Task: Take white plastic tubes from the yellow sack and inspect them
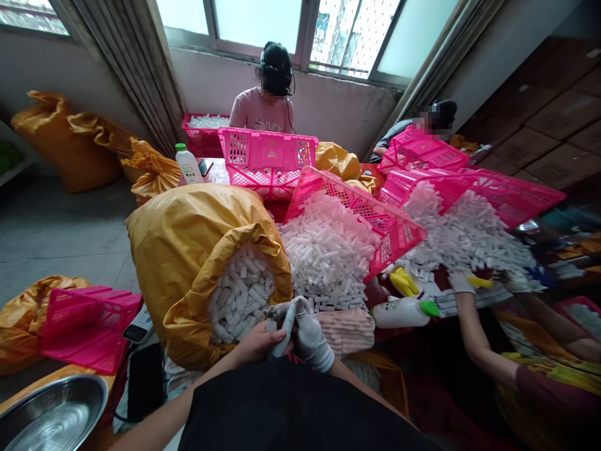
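Note:
My bare left hand (pixel 258 343) is closed, thumb and fingers pinching a small white plastic piece (pixel 272 326) in front of my dark apron. White cloth covers my right hand (pixel 312 338), which is wrapped around a pale, slim, handle-like object (pixel 285 329) that slants down between the two hands; its exact kind is unclear. Left of the hands, a big yellow sack (pixel 188 250) lies with its mouth towards me, full of similar white pieces (pixel 241 291). Beyond my right hand, a heap of white pieces (pixel 323 250) spills from a tipped pink basket (pixel 399 238).
A folded pinkish towel (pixel 347 329) and a white bottle with green cap (pixel 404 312) lie right of my hands. A metal basin (pixel 54 413) and a dark phone (pixel 145 382) are at lower left. A co-worker's gloved hand (pixel 460 282) works at right; another person (pixel 263 109) sits opposite.

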### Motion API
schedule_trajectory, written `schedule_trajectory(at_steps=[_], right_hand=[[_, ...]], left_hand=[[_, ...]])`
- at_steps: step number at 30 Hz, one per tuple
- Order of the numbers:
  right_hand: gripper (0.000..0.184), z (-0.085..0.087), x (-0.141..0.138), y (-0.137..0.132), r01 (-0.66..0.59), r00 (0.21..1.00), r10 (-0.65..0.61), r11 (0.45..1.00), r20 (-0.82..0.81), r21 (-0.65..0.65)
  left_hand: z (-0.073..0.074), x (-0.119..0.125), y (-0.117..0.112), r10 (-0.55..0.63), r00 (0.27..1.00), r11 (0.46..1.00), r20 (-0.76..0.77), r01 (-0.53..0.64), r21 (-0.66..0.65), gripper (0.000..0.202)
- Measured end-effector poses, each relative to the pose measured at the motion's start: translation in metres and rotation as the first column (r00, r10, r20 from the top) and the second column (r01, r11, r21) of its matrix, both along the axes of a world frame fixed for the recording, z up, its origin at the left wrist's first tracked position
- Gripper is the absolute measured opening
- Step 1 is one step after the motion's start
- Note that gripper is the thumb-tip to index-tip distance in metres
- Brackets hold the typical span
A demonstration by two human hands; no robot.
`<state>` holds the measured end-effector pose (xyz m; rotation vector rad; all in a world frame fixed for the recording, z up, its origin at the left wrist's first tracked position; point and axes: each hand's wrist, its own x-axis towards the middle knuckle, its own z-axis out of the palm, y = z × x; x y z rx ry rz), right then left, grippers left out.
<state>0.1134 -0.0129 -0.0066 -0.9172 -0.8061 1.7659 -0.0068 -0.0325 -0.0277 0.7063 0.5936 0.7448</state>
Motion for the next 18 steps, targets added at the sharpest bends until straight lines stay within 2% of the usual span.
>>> schedule_trajectory(at_steps=[3,7,10,12,13,15,16,18], right_hand=[[0.050,-0.007,0.004,-0.002,-0.008,0.999,0.009,1.000,-0.047,0.009],[0.050,-0.016,0.009,-0.005,-0.015,0.997,0.015,1.000,-0.073,-0.003],[0.042,-0.034,0.025,-0.012,-0.034,0.999,0.034,0.999,0.004,0.013],[0.034,-0.055,0.048,-0.021,0.081,0.987,-0.080,0.997,0.141,0.005],[0.033,-0.069,0.064,-0.027,0.190,0.955,-0.183,0.982,0.231,-0.004],[0.033,-0.094,0.102,-0.041,0.389,0.828,-0.351,0.921,0.437,0.001],[0.031,-0.105,0.121,-0.048,0.412,0.751,-0.358,0.911,0.555,0.029],[0.023,-0.119,0.154,-0.058,0.255,0.619,-0.204,0.966,0.758,0.052]], left_hand=[[-0.006,0.003,0.001,-0.025,0.997,0.999,0.074,0.027,-0.027,0.045],[-0.012,0.009,0.005,-0.068,0.995,0.997,0.078,0.070,-0.025,0.049],[-0.012,0.014,0.010,-0.143,0.987,0.989,-0.075,0.145,0.021,0.047],[-0.012,0.016,0.015,-0.194,0.932,0.968,-0.307,0.232,0.094,0.043],[-0.013,0.016,0.017,-0.201,0.879,0.952,-0.432,0.280,0.126,0.040],[-0.016,0.012,0.021,-0.149,0.758,0.928,-0.635,0.329,0.176,0.035],[-0.019,0.008,0.022,-0.096,0.704,0.927,-0.704,0.321,0.195,0.033],[-0.024,-0.001,0.024,0.014,0.625,0.939,-0.781,0.260,0.225,0.032]])
